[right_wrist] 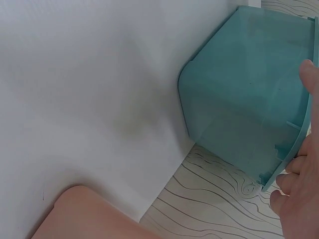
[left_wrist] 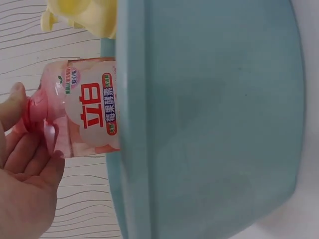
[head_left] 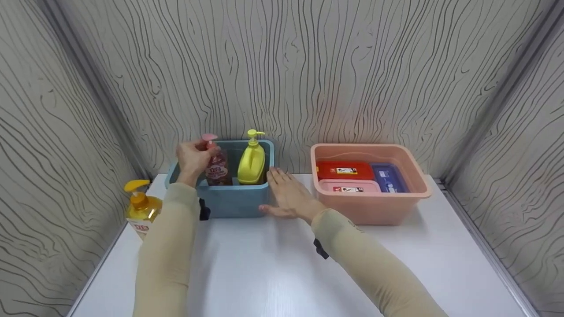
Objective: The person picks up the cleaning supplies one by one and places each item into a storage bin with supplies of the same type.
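Observation:
My left hand (head_left: 194, 159) grips a pink pump bottle (head_left: 217, 169) by its neck, just below the pump head. The bottle stands upright inside the blue bin (head_left: 238, 200), and its lower part is hidden by the bin's wall in the left wrist view. Beside it in the same bin is a yellow pump bottle (head_left: 252, 163). My right hand (head_left: 291, 195) rests against the bin's right side with straight fingers along the rim; in the right wrist view its fingers (right_wrist: 294, 172) touch the rim from outside.
A pink bin (head_left: 374, 209) stands to the right, holding a red box (head_left: 346, 169), a light pink box (head_left: 348, 186) and a blue box (head_left: 390, 178). An amber pump bottle (head_left: 143, 209) stands at the left, partly behind my left sleeve. Patterned walls (head_left: 286, 79) enclose the white table (head_left: 264, 264).

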A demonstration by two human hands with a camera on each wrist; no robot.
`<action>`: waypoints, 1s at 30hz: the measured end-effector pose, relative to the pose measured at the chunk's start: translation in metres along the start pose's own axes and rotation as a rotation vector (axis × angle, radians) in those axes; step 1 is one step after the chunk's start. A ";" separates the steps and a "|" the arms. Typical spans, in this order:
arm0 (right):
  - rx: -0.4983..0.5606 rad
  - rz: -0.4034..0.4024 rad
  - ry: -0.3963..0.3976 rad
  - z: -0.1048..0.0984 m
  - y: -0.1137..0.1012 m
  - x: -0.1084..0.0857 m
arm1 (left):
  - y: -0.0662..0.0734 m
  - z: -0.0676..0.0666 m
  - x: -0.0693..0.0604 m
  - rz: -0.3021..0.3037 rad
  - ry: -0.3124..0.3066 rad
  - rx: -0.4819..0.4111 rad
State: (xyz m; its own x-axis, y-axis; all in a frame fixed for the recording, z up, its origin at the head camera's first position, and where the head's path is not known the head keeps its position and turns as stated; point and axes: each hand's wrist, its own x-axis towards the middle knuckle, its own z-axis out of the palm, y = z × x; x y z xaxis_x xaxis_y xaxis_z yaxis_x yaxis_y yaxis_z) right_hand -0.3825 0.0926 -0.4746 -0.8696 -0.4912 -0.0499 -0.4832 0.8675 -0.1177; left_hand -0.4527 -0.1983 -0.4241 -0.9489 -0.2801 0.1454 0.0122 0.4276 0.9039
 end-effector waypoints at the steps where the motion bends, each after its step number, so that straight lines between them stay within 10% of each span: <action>1: 0.000 0.000 0.001 0.000 0.000 0.000 | -0.001 0.001 0.000 -0.006 0.000 -0.003; 30: -0.022 0.014 -0.008 0.000 0.000 0.001 | -0.013 0.030 0.000 -0.072 -0.111 0.077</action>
State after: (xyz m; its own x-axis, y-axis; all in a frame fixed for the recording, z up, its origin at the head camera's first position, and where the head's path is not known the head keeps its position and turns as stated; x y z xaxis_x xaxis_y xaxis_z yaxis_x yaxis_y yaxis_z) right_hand -0.3832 0.0921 -0.4745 -0.8754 -0.4799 -0.0588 -0.4736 0.8756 -0.0947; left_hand -0.4623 -0.1784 -0.4479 -0.9756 -0.2171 0.0323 -0.0768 0.4757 0.8763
